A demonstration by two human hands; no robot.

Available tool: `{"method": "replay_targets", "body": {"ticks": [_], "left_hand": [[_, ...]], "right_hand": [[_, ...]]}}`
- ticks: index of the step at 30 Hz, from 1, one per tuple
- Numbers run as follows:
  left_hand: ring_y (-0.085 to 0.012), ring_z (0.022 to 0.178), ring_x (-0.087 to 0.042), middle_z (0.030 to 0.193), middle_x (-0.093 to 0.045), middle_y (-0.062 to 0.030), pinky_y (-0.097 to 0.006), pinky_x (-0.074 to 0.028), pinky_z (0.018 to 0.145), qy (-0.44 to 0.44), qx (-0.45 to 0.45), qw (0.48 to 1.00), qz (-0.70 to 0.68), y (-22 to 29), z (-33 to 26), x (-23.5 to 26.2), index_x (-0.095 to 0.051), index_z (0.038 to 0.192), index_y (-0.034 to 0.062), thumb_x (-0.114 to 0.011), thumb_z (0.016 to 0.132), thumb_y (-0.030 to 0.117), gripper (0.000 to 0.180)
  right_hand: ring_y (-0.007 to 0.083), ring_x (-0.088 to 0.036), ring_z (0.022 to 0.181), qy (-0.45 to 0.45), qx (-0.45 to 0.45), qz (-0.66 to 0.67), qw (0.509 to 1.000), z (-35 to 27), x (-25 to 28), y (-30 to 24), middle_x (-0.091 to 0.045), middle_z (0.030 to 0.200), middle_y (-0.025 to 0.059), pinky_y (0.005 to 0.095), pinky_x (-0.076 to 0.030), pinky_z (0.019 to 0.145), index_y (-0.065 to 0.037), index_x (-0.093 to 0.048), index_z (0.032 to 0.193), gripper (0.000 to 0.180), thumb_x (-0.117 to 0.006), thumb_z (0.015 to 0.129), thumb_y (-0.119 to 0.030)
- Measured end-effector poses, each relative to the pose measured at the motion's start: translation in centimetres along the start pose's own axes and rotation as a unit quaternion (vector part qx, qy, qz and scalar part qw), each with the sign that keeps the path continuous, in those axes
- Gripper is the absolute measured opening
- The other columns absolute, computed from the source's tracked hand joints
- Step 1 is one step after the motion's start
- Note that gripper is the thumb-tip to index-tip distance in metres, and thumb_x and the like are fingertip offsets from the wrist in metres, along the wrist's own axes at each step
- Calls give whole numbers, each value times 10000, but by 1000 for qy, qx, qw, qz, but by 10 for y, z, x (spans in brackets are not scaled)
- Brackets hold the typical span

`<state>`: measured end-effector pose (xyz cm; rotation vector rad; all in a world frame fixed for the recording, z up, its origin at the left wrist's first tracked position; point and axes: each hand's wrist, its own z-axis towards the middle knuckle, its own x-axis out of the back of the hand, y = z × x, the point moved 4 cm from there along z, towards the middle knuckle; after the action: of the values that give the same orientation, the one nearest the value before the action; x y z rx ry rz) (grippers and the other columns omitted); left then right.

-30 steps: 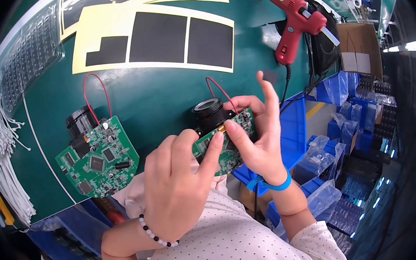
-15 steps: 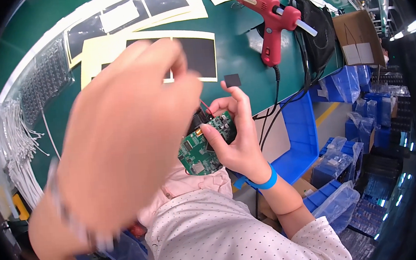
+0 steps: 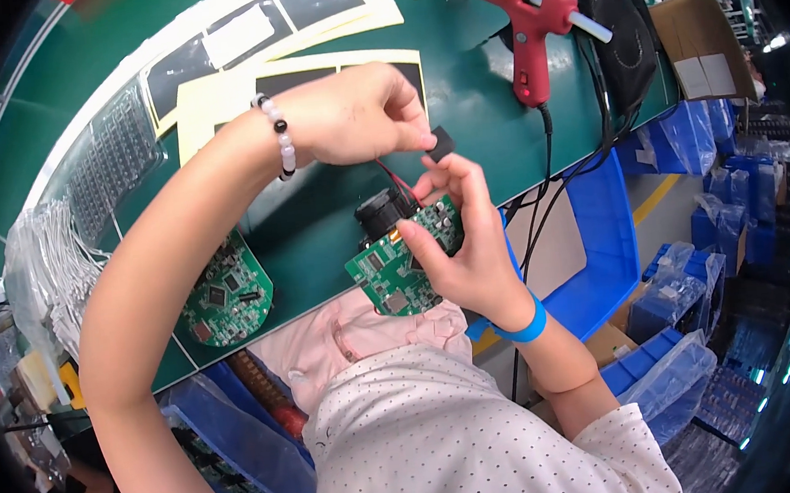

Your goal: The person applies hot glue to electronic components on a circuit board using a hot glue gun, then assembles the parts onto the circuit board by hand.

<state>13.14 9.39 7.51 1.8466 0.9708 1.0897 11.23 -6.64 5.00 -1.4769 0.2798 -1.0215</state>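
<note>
My left hand (image 3: 360, 113), with a beaded bracelet at the wrist, pinches a small black square pad (image 3: 441, 145) by its edge. The pad is right at the fingertips of my right hand (image 3: 470, 249), which wears a blue wristband. Between its thumb and fingers, that hand holds a green circuit board (image 3: 389, 280), tilted above my lap at the table edge. A black round part (image 3: 381, 212) with red wires (image 3: 397, 182) sits at the board's upper edge. Another green circuit board (image 3: 235, 293) lies on the table, partly covered by my left forearm.
Yellow-edged sheets of black pads (image 3: 195, 109) lie across the green table. A red glue gun (image 3: 526, 24) rests at the far right, its black cable crossing the edge. Bundled white cables (image 3: 52, 248) are at left; a blue bin (image 3: 610, 237) stands at right below the table.
My left hand has swung away from the camera and closed on the black pad, which now sits tilted. The right hand still holds the board. The second board has come into view.
</note>
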Motion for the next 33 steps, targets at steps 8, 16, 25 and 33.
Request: {"method": "replay_targets", "body": {"ticks": [8,16,25,33], "left_hand": [[-77,741,-510,772,-545,-1,-226,-425,632,144,-11,988,45,26,-52,8,-562,818,18,-591,836,103,91],[-120,742,-524,865,-532,-36,-233,-412,563,69,18,994,85,0,-84,-36,-521,809,42,-632,800,89,121],[-109,671,-498,806,-494,-26,-228,-373,528,34,53,996,66,-6,-75,-33,-515,806,30,-630,807,91,130],[-140,712,-530,818,-551,-40,-238,-394,568,131,0,984,120,7,-82,-40,-530,842,45,-621,804,85,107]], "right_hand": [[285,-573,853,4,-32,-3,999,-3,-2,2,-545,954,170,343,-454,768,39,-367,1174,547,-673,728,-46],[275,-558,852,-7,-42,39,998,-3,0,2,-530,992,170,341,-448,763,38,-352,1189,537,-640,742,-32],[188,-511,698,-46,-68,69,994,2,3,7,-525,991,144,296,-436,641,23,-334,1205,545,-630,752,-41],[111,-497,887,-60,-98,91,989,0,3,6,-471,1092,103,219,-421,784,7,-319,1263,567,-605,774,32]]}}
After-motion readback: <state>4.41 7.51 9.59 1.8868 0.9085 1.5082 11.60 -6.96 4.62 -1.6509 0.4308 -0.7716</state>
